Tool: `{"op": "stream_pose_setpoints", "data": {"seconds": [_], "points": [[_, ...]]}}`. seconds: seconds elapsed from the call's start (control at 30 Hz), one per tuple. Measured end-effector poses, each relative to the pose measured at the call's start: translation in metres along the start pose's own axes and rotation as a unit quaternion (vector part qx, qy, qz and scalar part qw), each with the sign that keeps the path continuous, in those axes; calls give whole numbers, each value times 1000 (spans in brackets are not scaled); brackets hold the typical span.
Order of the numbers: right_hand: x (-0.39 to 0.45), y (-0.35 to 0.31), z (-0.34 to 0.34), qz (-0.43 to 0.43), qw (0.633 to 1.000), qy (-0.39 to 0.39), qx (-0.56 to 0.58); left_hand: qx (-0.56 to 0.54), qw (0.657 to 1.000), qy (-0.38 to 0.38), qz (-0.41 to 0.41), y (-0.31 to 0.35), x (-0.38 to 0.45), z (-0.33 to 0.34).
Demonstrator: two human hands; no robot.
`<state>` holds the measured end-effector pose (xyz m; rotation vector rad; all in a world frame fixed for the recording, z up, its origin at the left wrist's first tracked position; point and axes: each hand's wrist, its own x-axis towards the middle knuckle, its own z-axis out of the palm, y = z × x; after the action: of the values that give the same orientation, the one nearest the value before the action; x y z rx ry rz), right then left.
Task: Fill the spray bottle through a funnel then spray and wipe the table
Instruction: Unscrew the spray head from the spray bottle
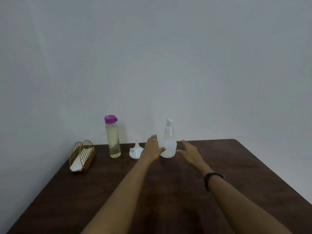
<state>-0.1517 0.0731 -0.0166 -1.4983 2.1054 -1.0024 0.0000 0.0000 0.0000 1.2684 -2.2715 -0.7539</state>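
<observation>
The place looks like a plain room in a home: a dark wooden table [219, 166] stands against a bare pale wall [152, 56]. On the table a wire napkin holder [82, 155] and a water bottle [112, 136] with a purple cap suggest domestic use.

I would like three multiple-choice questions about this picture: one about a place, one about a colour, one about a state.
1. Where is the funnel?
A. on the spray bottle
B. on the table, left of the spray bottle
C. in the napkin holder

2. The tall bottle's cap is
A. purple
B. green
C. black

3. The spray head is
A. lying on the table
B. in the right hand
C. on its bottle

Answers: 1 B, it stands beside the spray bottle; 2 A, the cap looks purple; 3 C, the head sits on top.
</observation>
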Motion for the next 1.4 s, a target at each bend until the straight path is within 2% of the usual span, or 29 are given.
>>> {"op": "stream_pose_setpoints", "data": {"seconds": [0.23, 0.33, 0.43, 0.57, 0.7, 0.87, 1.4], "points": [[54, 18, 22, 8, 994, 4, 108, -138, 989, -14, -55, -21, 42, 29], [80, 27, 25, 18, 987, 14, 158, -146, 988, -40, -35, -33, 68, 32], [96, 35, 31, 28, 980, -20, 197, -156, 985, -71, -2, -38, 82, 39], [97, 43, 41, 22, 976, -46, 210, -198, 980, -35, 7, -36, 76, 48], [70, 39, 42, 6, 976, -34, 217, -189, 982, 6, 4, -37, 51, 50], [11, 32, 38, -14, 979, -54, 194, -146, 989, 38, 10, -42, -1, 51], [-138, 18, 29, -23, 984, -36, 171, -139, 990, 9, 34, -15, -154, 34]]}}
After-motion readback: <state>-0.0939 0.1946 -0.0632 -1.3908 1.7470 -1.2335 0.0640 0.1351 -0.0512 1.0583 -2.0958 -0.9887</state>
